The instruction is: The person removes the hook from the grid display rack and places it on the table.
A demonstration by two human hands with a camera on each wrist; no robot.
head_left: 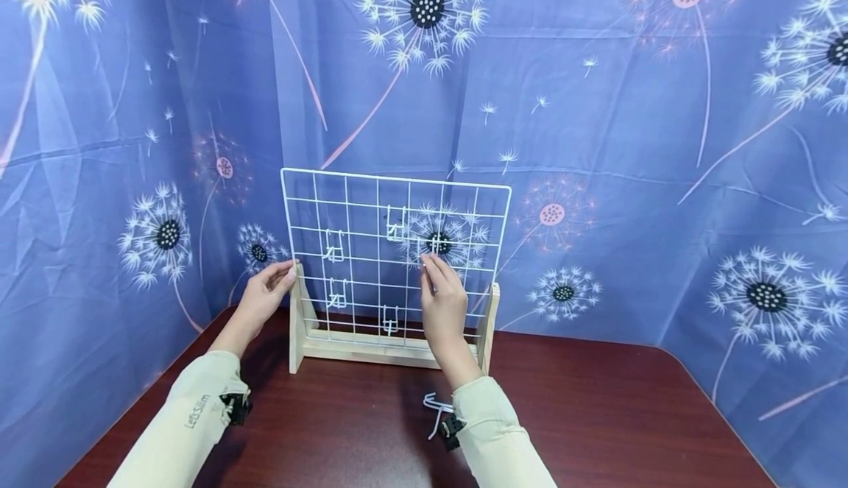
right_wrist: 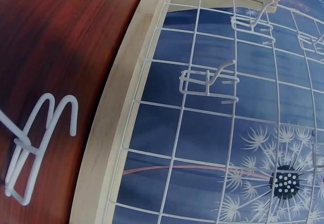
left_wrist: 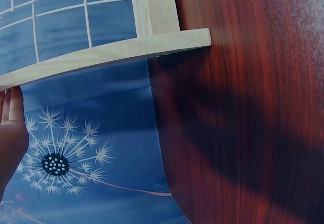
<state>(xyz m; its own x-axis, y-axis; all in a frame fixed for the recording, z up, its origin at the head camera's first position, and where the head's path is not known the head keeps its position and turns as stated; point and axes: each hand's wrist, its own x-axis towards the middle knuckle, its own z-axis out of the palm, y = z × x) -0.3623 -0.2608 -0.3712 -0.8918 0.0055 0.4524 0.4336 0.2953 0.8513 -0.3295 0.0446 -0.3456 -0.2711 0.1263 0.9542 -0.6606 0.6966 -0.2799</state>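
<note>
A white wire grid panel (head_left: pixel 397 178) stands upright in a pale wooden stand. My left hand (head_left: pixel 266 289) grips the top of the stand's left post (head_left: pixel 296 333), thumb in front; its fingers (left_wrist: pixel 16 105) show against the wood in the left wrist view. At the grid's right half, my right hand (head_left: pixel 444 304) pinches a white wire hook (head_left: pixel 434 242), mostly hidden by the fingers. Several similar hooks hang on the grid, among them an upper-left hook (head_left: pixel 336 257) and a low middle hook (right_wrist: pixel 207 82). Whether the pinched hook is seated on a wire, I cannot tell.
Another wire hook (right_wrist: pixel 35 150) lies on the dark red-brown table (head_left: pixel 596 414) in front of the stand, below my right wrist. The stand's right post (head_left: pixel 489 326) rises beside my right hand. A blue dandelion-print curtain (head_left: pixel 596 127) hangs behind and at both sides.
</note>
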